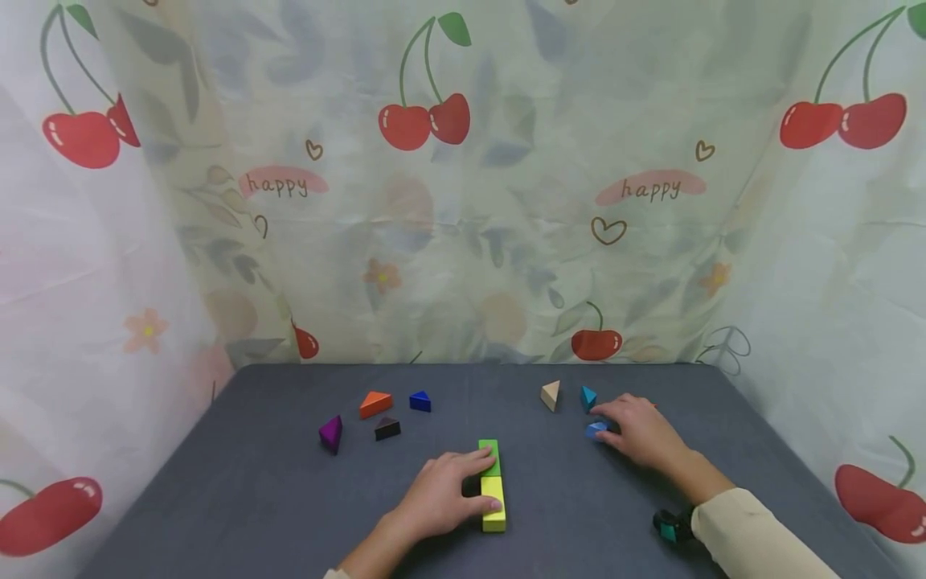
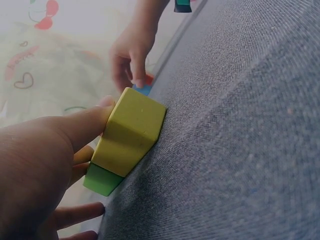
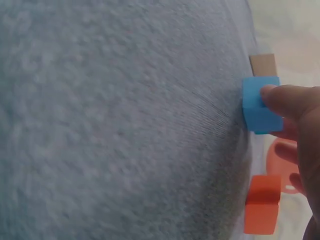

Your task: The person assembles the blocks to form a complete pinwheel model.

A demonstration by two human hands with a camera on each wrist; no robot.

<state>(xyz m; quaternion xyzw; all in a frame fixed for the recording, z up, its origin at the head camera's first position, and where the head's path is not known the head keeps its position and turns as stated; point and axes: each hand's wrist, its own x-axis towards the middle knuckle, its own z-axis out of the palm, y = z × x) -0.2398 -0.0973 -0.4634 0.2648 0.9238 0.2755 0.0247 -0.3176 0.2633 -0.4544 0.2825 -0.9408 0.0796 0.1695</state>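
Note:
A green block (image 1: 489, 457) and a yellow block (image 1: 493, 507) lie end to end on the table. My left hand (image 1: 444, 492) rests on them from the left, with its thumb on the yellow block and fingertips on the green one. To the right, my right hand (image 1: 640, 430) pinches a blue block (image 3: 261, 107), its thumb on the near face. Just beyond that block lies a small teal triangular block (image 1: 588, 397). An orange-red block (image 3: 263, 205) sits beside the right hand, mostly hidden by it in the head view.
A beige triangular block (image 1: 551, 395) lies at the back right. Toward the left are orange (image 1: 376, 404), dark blue (image 1: 420, 401), black (image 1: 387, 429) and purple (image 1: 331, 434) blocks. Cherry-printed curtains (image 1: 463, 241) enclose the grey table (image 1: 239, 482).

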